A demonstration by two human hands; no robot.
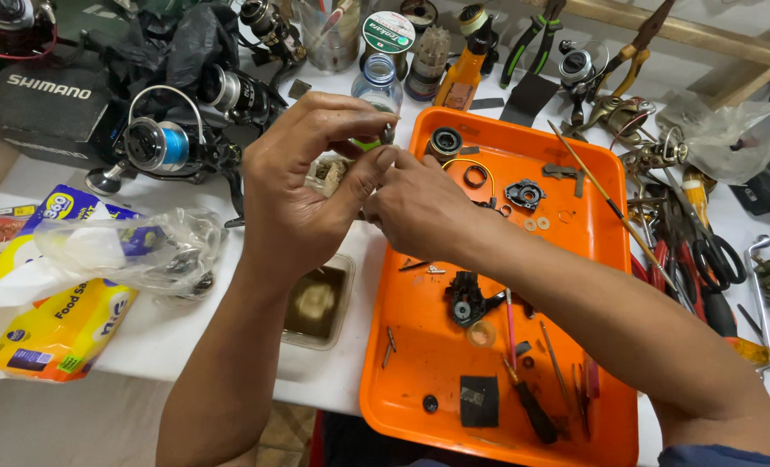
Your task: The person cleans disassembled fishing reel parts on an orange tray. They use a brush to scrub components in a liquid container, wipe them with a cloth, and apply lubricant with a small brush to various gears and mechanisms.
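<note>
My left hand [303, 186] and my right hand [419, 207] meet above the left edge of an orange tray [419, 363]. Together their fingertips pinch a small metal part [387, 134]; most of it is hidden by the fingers. On the tray lie a black reel body piece [465, 298], a bearing [445, 141], washers, rings, a thin brush and a small screwdriver [527, 406]. Below my left wrist sits a small clear dish [317, 303] of brownish liquid.
A spinning reel with blue line [156, 145] and a black bag stand at the back left. A plastic bag [130, 251] and a yellow tissue pack [60, 333] lie left. Pliers, scissors [705, 251] and other tools crowd the right side. A clear bottle [378, 82] stands behind my hands.
</note>
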